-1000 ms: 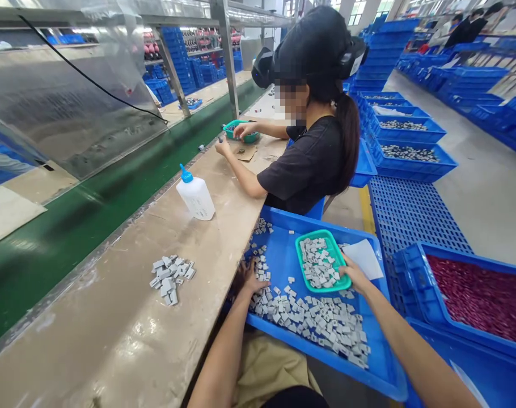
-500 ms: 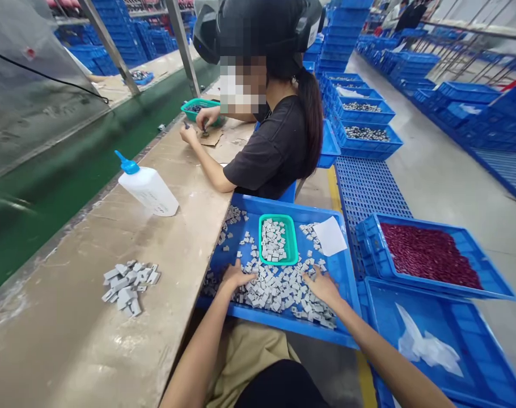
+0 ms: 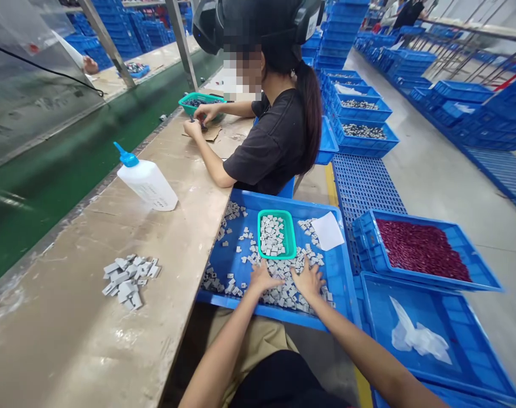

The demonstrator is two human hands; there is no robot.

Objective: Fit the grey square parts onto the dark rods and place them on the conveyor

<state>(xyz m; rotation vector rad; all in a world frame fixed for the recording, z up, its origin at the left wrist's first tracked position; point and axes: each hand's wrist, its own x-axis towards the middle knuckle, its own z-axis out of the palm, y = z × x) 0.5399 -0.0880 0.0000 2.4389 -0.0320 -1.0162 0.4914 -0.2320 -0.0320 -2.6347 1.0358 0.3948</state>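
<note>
Many small grey pieces [image 3: 286, 294] lie loose in a large blue tray [image 3: 334, 262] in front of me. My left hand [image 3: 264, 277] rests on the pieces near the tray's middle, fingers spread. To its right, my right hand [image 3: 308, 279] also touches the pieces with its fingers apart. A gap with grey pieces separates the two hands. Just beyond them stands a small green basket [image 3: 289, 235], its left part filled with grey pieces. A white paper [image 3: 328, 231] lies at the tray's far right.
On the table [image 3: 88, 334] at left are a pile of grey parts [image 3: 130, 277] and a white bottle with a blue cap [image 3: 149, 184]. A person [image 3: 270, 136] sits ahead, working. Right are a crate of dark red pieces [image 3: 423, 252] and a crate with crumpled plastic [image 3: 419, 337].
My left hand has moved right across the tray, and my right hand slightly left, so they are closer together. Grey pieces between them have shifted, baring blue tray at left.
</note>
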